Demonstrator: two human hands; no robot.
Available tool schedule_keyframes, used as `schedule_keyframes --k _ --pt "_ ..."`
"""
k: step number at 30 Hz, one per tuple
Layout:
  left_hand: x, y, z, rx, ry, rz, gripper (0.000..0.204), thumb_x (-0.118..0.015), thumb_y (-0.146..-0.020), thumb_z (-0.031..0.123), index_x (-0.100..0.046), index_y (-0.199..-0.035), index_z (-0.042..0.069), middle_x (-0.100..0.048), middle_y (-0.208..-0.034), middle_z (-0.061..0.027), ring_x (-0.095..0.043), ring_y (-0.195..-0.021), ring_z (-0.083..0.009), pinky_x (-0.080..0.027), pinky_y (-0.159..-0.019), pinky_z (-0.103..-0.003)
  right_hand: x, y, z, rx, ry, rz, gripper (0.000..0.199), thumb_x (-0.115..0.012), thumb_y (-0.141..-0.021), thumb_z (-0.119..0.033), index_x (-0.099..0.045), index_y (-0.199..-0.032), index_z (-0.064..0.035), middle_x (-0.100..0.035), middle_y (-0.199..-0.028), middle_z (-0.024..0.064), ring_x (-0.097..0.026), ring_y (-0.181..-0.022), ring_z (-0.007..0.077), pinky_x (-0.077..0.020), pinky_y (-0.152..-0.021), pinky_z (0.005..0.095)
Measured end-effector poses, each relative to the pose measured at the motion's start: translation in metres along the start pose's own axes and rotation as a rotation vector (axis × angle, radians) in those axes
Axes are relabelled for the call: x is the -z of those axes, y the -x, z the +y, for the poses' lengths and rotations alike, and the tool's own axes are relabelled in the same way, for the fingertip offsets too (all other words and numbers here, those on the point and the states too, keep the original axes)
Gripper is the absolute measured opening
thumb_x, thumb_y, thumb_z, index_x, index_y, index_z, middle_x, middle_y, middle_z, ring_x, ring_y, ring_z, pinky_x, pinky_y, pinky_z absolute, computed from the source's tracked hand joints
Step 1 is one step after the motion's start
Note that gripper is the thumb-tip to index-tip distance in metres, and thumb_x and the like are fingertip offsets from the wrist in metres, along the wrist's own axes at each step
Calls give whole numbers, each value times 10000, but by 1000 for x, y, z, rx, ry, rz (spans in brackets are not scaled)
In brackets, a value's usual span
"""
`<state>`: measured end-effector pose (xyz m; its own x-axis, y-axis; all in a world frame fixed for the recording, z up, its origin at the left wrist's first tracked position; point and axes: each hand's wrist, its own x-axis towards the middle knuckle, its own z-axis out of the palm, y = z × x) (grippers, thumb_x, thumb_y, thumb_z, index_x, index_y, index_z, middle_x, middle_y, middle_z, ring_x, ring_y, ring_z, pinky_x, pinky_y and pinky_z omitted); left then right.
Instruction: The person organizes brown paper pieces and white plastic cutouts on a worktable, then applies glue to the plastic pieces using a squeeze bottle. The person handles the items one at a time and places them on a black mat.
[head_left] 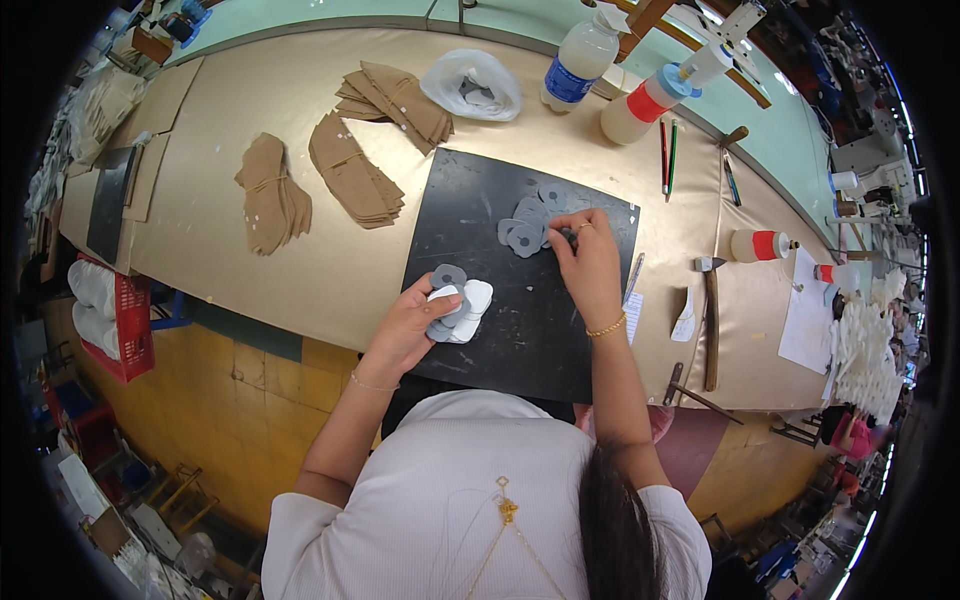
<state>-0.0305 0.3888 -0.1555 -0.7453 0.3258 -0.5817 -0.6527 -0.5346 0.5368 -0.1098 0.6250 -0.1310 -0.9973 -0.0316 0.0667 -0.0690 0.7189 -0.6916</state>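
My left hand [405, 325] is closed around a small bunch of flower-shaped cut-outs, white pieces [472, 312] together with grey ones [448, 276], over the near left part of a black board [520, 340]. Farther up the board lies a loose overlapping pile of grey flower-shaped pieces [524, 238], each with a darker round centre. At the right edge of this pile, my right hand [588, 258] pinches with thumb and fingertips at a grey piece, which the fingers mostly hide.
Tied bundles of brown cut pieces [355, 172] lie left of the board. Behind it stand a white plastic bag [470, 85] and bottles [582, 62]. Pencils [668, 160], a hammer [711, 320] and a small jar [760, 245] are on the right. A red basket [130, 325] stands beyond the table's left edge.
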Motion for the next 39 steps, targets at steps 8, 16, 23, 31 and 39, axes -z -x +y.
schedule_keyframes --k 8,16,23,31,39 --pt "2 1 2 -11 25 40 262 -618 -905 68 -543 -1156 59 -633 -1066 -46 -637 -959 -123 -532 -838 -280 -16 -20 6 -3 0 -22 159 -754 -762 -140 -670 -788 -7 -545 -926 115 -553 -798 275 -464 -712 363" --pt "3 -2 3 -25 7 29 252 -607 -922 88 -526 -1159 57 -625 -1071 -48 -634 -960 -121 -539 -829 -286 5 -23 9 -52 -63 19 192 -762 -778 -156 -658 -775 5 -575 -878 84 -579 -745 200 -464 -662 323" --pt "1 -5 3 -27 -2 43 267 -611 -919 93 -529 -1170 58 -629 -1073 -49 -633 -968 -127 -535 -830 -289 41 -12 -24 -369 -946 -226 191 -684 -884 -143 -551 -803 -32 -619 -705 38 -638 -588 126 -504 -553 217" --pt "0 -2 2 -33 -29 57 232 -614 -914 97 -560 -1138 69 -641 -1047 -43 -635 -964 -134 -530 -825 -286 63 8 -71 -280 -1114 -291 154 -663 -866 -76 -551 -786 -6 -618 -713 92 -635 -543 159 -541 -484 245" --pt "-4 1 1 -32 -39 50 228 -610 -919 106 -559 -1138 69 -639 -1038 -41 -633 -949 -131 -528 -821 -286 76 14 -82 -228 -1234 -357 154 -673 -861 -61 -536 -819 -4 -637 -715 107 -655 -577 153 -547 -512 238"
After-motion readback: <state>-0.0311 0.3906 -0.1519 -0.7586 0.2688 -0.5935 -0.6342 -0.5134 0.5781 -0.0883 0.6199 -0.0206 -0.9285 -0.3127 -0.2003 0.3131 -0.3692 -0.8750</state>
